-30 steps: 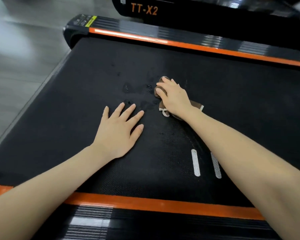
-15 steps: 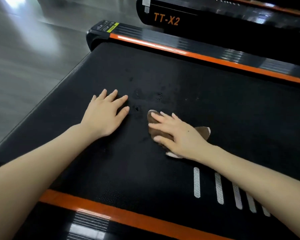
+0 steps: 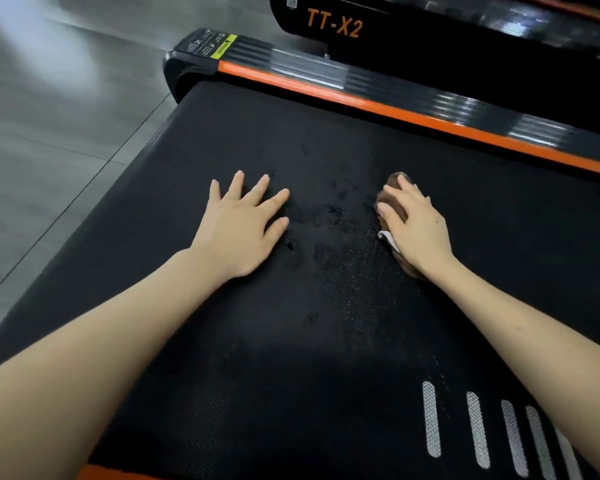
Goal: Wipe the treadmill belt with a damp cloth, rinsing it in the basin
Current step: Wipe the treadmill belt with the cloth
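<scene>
Two hands on the treadmill belt (image 3: 326, 341), well apart. Left hand (image 3: 243, 223) flat, fingers spread, holding nothing. Right hand (image 3: 418, 225) presses a brown cloth (image 3: 397, 206) down with near-straight fingers, short of the orange side rail (image 3: 395, 110). Wet patches (image 3: 336, 216) between them; bare belt runs left to its floor-side edge.

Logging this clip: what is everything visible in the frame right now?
treadmill belt: one, black, centre
cloth: one, brown with white tag, under the right hand
wet patches: several, dark, on the belt between the hands
stripes: at least four, silver-grey, belt's lower right
side rails: two, orange-edged, far side and lower-left corner
warning label: one, yellow, far rail's end cap
second treadmill: one, black, lettered TT-X2, top
floor: grey, left
left hand: one, flat on the belt
right hand: one, resting on the cloth
</scene>
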`<state>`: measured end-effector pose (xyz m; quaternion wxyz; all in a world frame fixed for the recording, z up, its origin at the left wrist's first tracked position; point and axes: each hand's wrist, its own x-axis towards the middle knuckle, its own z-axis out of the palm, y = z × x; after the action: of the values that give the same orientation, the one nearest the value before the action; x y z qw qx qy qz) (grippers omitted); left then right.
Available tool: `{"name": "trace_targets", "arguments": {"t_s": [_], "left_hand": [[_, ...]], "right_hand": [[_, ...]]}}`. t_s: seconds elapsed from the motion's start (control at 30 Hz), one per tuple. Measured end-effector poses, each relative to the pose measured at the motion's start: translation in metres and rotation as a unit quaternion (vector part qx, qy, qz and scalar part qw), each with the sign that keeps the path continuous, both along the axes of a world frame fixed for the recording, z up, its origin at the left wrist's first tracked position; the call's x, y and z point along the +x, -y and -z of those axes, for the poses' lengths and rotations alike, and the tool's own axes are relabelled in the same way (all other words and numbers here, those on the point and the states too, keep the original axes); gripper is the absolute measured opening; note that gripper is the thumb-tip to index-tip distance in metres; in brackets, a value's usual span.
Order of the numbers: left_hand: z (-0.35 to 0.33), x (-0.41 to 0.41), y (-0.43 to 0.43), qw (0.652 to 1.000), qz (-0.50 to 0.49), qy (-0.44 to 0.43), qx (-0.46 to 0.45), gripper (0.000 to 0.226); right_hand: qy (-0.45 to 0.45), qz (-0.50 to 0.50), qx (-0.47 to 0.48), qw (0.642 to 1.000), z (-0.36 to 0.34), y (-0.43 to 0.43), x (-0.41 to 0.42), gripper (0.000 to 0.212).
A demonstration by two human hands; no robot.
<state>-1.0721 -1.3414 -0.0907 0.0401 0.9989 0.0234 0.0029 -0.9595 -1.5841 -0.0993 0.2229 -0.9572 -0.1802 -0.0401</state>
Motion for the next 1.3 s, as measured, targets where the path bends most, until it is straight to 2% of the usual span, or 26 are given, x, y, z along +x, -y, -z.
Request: {"name": "trace_targets", "arguments": {"t_s": [0.27, 0.43, 0.53, 0.67, 0.7, 0.87, 0.97, 1.03, 1.1, 1.17, 1.3], "left_hand": [[0.008, 0.041, -0.025, 1.000, 0.000, -0.022, 0.019, 0.056], [0.023, 0.044, -0.028, 1.000, -0.016, 0.020, -0.006, 0.056], [0.023, 0.045, -0.027, 0.999, -0.016, 0.026, -0.023, 0.056], [0.022, 0.045, -0.028, 0.998, -0.017, 0.044, -0.031, 0.053], [0.022, 0.045, -0.028, 0.998, -0.016, 0.044, -0.034, 0.052], [0.018, 0.046, -0.028, 0.998, -0.022, 0.039, -0.042, 0.051], [0.018, 0.044, -0.028, 0.998, -0.023, 0.040, -0.045, 0.050], [0.017, 0.044, -0.027, 0.998, -0.025, 0.045, -0.045, 0.050], [0.018, 0.044, -0.027, 0.997, -0.028, 0.048, -0.045, 0.050], [0.018, 0.043, -0.027, 0.998, -0.029, 0.048, -0.042, 0.050], [0.018, 0.043, -0.026, 0.998, -0.031, 0.049, -0.039, 0.051]], "right_hand": [[0.000, 0.004, 0.006, 1.000, -0.004, -0.004, 0.000, 0.040], [-0.008, 0.015, -0.009, 1.000, -0.006, -0.007, 0.001, 0.038], [-0.016, 0.027, -0.035, 0.999, -0.006, -0.026, 0.032, 0.038], [-0.025, 0.097, -0.028, 0.995, 0.000, -0.075, 0.076, 0.039], [-0.027, 0.082, -0.025, 0.996, 0.001, -0.076, 0.067, 0.039], [-0.042, -0.134, -0.014, 0.990, -0.003, -0.045, -0.060, 0.048], [-0.018, -0.202, -0.034, 0.979, -0.001, -0.044, -0.034, 0.046], [-0.006, -0.159, -0.052, 0.986, -0.001, -0.063, 0.016, 0.043], [-0.024, -0.065, -0.046, 0.997, -0.002, -0.087, 0.059, 0.038], [-0.030, -0.016, -0.039, 0.999, 0.000, -0.102, 0.064, 0.037], [-0.016, -0.123, -0.046, 0.991, 0.000, -0.082, -0.001, 0.040]]}}
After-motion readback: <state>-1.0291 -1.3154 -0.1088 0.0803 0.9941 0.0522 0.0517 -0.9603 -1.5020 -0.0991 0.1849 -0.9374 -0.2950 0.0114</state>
